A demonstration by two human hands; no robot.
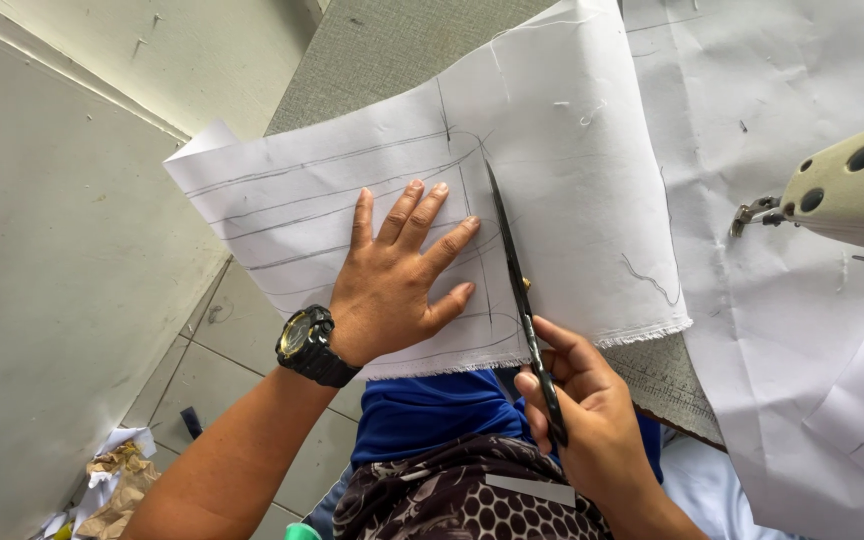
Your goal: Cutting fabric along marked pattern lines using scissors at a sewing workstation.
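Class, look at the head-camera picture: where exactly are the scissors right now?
The scissors lie in the centre of the view, held in the right hand, blades running up the white fabric just right of the flat left hand.

White fabric [552, 200] (pencil-lined) lies flat on the table — black scissors [517, 280] slicing into it.

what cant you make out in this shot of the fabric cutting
Head view only:
- scissors handles: wrapped by the right hand.
- white fabric under the left hand: pencil lines there covered.
- sewing machine: cut off by the right edge.
- paper scraps on floor: too small to tell.
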